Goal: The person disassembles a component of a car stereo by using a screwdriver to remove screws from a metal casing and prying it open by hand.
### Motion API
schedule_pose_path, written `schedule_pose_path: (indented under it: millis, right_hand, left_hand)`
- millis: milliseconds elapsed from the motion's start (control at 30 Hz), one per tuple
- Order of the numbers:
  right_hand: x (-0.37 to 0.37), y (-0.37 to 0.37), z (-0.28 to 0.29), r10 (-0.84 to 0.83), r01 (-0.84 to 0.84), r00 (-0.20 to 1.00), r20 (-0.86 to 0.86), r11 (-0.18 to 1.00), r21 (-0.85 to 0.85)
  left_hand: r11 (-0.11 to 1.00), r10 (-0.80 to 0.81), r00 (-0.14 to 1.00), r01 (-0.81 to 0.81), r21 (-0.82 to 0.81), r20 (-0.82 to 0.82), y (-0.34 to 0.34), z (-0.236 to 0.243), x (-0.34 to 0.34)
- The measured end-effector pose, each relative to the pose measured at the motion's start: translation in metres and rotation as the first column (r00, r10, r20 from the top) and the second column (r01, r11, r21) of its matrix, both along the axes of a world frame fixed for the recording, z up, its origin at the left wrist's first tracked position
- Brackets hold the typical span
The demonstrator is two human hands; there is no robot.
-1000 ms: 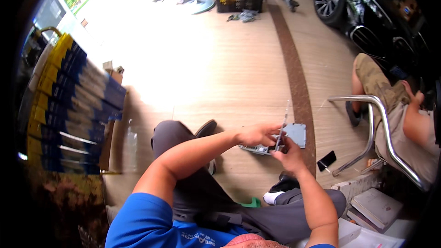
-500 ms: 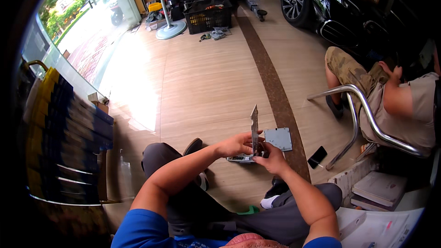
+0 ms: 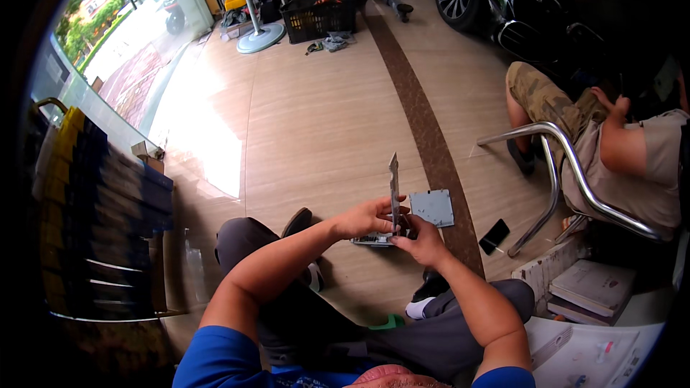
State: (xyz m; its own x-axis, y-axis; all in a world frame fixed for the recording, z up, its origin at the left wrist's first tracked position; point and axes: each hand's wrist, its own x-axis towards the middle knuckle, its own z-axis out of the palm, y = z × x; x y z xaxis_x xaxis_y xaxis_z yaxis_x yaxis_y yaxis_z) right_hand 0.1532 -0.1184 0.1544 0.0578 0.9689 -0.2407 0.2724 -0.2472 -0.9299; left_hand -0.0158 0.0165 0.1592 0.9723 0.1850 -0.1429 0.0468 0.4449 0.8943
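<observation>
In the head view, our left grip [image 3: 363, 220] pinches a thin metal plate [image 3: 394, 179] between thumb and fingers, holding it nearly upright. Our right grip [image 3: 425, 242] is at the plate's lower end; its fingers are partly hidden, so we cannot tell whether they pinch. The plate is above the floor [image 3: 316, 115], in front of our bent legs. A flat pale case [image 3: 370, 241] shows just below our left hand. Beyond our right hand, a grey panel [image 3: 433, 208] lies flat beside a dark floor stripe [image 3: 410, 93]. A phone [image 3: 494, 236] lies farther right, near a metal chair [image 3: 564, 154].
</observation>
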Motion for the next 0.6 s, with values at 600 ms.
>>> schedule_pose_path:
  millis: [600]
  right_hand:
    - [-0.006,-0.002,0.006,-0.045,0.046,0.999,-0.016,0.995,0.085]
  left_hand:
    - [0.999,0.006,1.0,-0.007,0.033,0.012,-0.004,0.001,-0.001]
